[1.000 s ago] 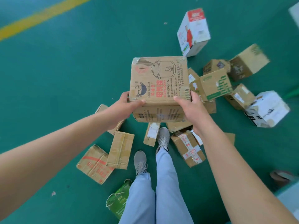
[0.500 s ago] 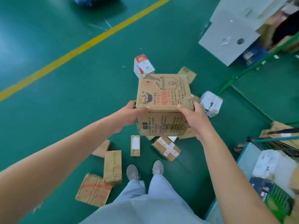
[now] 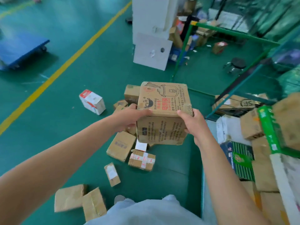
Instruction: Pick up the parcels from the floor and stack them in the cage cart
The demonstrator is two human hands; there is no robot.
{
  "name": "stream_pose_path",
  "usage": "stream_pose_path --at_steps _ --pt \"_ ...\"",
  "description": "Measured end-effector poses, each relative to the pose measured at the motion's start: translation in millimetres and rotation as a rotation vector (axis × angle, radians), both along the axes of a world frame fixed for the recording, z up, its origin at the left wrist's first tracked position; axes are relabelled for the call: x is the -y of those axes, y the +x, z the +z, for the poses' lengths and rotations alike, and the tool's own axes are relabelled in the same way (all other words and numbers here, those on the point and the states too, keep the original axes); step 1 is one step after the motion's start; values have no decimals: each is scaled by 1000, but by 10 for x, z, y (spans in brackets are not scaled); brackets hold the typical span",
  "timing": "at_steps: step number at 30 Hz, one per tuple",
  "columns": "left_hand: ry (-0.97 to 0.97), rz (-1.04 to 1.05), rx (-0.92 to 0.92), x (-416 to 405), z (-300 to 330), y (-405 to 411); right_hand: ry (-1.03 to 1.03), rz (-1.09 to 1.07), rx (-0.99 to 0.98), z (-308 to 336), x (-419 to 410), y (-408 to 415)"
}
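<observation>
Left hand [image 3: 129, 116] and right hand [image 3: 193, 123] grip the cooker carton [image 3: 162, 112] by opposite sides, held above the floor. Right of it, seemingly inside the blurred cage cart [image 3: 211, 114], lie stacked parcels [image 3: 253, 127].

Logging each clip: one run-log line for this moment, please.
phase: carrying | held: cooker box | left hand and right hand: gripping it | cage cart: right | floor parcels remain

Green floor [image 3: 68, 98] with a yellow line [image 3: 65, 62] running across it. Brown parcels [image 3: 121, 147] lie scattered on it, one cross-taped [image 3: 142, 159], plus a red-and-white box [image 3: 92, 101] off alone. A blue trolley [image 3: 21, 49] stands far left, a black stool [image 3: 236, 64] far right.
</observation>
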State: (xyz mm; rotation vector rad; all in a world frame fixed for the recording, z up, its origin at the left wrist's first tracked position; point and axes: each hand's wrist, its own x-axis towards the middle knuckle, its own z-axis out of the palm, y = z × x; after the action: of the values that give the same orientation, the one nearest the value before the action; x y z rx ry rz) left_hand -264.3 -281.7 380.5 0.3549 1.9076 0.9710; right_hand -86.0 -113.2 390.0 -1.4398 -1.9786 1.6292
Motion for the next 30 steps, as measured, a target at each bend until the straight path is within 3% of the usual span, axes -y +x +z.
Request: stream_pose_path --at_steps 14,30 --pt "55 -394 -29 -2496 236 1747 42 -403 -25 59 -1700 2245" --pt "-6 -865 25 -4135 15 3296 -30 -827 50 -197 -2279 3890"
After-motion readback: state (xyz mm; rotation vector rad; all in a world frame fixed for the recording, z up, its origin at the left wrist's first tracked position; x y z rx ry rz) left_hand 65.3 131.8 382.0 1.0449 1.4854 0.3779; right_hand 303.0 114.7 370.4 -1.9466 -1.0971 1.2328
